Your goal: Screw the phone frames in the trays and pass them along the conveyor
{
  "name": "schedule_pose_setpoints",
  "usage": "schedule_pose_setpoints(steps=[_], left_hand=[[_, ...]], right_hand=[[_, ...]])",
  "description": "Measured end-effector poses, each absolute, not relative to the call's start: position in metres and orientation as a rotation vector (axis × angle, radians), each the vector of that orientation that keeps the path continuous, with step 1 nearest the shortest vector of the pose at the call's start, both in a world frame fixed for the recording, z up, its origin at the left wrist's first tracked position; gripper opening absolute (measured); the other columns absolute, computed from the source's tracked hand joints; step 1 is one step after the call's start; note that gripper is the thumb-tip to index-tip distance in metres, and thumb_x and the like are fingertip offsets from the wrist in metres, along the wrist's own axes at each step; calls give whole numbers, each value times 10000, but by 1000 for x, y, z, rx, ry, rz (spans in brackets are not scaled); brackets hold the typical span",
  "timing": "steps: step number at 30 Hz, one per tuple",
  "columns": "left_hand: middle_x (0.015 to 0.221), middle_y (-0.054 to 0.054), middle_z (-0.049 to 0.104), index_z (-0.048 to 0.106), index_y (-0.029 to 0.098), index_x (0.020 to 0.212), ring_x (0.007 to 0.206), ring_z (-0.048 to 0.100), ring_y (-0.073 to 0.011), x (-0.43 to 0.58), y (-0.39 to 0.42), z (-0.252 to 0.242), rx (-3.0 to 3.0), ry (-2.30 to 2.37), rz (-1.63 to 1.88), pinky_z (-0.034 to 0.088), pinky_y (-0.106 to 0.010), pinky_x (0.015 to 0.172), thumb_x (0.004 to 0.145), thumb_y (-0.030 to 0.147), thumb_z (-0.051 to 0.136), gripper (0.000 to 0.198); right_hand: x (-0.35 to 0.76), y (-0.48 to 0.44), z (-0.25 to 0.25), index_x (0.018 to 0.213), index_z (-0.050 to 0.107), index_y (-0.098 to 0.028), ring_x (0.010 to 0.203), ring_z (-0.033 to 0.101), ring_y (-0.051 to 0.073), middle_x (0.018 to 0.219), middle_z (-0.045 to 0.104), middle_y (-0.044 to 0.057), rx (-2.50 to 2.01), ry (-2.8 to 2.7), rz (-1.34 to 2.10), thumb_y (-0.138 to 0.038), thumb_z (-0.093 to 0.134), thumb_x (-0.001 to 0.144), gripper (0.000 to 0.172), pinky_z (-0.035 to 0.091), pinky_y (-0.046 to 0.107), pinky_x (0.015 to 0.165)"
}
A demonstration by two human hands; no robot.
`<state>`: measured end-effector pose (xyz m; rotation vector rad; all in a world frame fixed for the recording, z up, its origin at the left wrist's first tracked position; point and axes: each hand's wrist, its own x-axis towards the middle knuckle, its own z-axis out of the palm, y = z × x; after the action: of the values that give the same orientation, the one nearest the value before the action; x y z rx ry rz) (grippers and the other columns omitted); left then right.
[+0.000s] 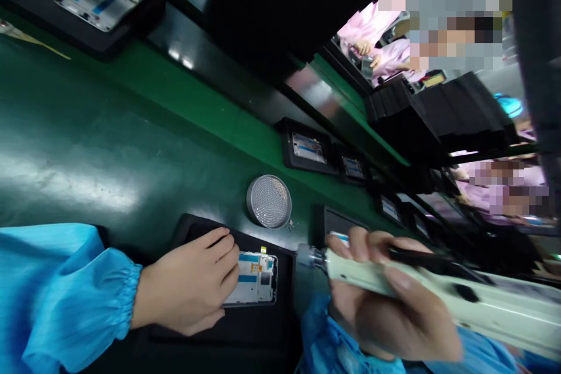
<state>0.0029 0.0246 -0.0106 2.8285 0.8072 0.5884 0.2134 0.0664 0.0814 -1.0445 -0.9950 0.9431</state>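
Head view: left hand (188,280), fingers (219,251) spread, pressing on a phone mid-frame (254,279) in a black jig (258,327); frame looks thin, light, fragile, best taken by its edges; right hand (385,310) closed around an electric screwdriver (394,274); round perforated metal dish (269,201) just beyond jig, on green table (87,146).

My left hand (188,283) lies on a phone frame (254,278): white face, two blue bands, a small orange patch. My blue sleeve (56,292) is glossy, with fine gathers at the cuff. My right hand (385,310) grips a cream electric screwdriver (504,312) marked with a black stripe. Below lies a black mat (258,327) on a dark green table (87,146) edged in brighter green. A silver round dish (269,201) shows a dotted mesh pattern. Co-workers' smocks (372,29) are pale pink.
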Motion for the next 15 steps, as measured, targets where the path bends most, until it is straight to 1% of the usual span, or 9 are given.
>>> schedule_pose_setpoints(steps=[5, 11, 15], left_hand=[[1161, -194, 655, 659, 70, 1123, 1082, 587, -338, 3, 25, -12, 2819, 787, 556, 334, -504, 1076, 862, 527, 552, 537], [1113, -184, 668, 678, 74, 1088, 1048, 590, -349, 3, 25, -9, 2816, 751, 535, 346, -525, 1051, 869, 513, 565, 504], [1086, -173, 673, 685, 84, 1070, 1036, 586, -343, 4, 26, -8, 2805, 743, 552, 348, -523, 1043, 861, 500, 585, 476]], right_hand=[[198, 53, 56, 927, 685, -214, 678, 516, 147, 728, 505, 10, -1003, -1193, 1061, -169, 602, 723, 225, 452, 330, 590], [190, 48, 48, 964, 662, -246, 689, 521, 143, 752, 515, 0, -1008, -1251, 1099, -187, 620, 758, 218, 464, 320, 587], [188, 47, 47, 977, 659, -226, 702, 525, 141, 750, 518, 2, -999, -1255, 1124, -163, 608, 775, 218, 474, 327, 609]])
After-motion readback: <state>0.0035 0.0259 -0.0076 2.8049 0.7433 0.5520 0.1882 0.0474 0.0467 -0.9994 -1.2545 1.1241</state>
